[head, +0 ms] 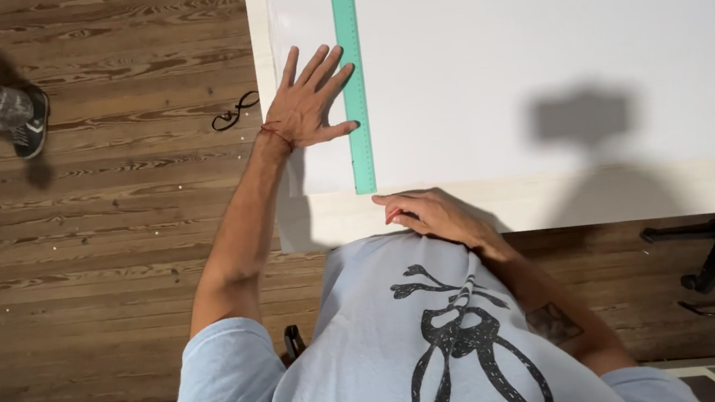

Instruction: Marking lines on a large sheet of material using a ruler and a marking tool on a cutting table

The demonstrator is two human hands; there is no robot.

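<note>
Green ruler (353,81) lies lengthwise on a large white sheet (551,46) near the table's (547,202) left edge, its far end cut off by the top of the view — the left hand (306,106) is spread flat beside it, fingertips pressing its left edge. The right hand (428,214) curls at the table's near edge just below the ruler's end, gripping something small and red, mostly hidden. White sheet stretches bare to the right; the wood floor (100,215) lies left — another person's shoe (32,126) stands there.
</note>
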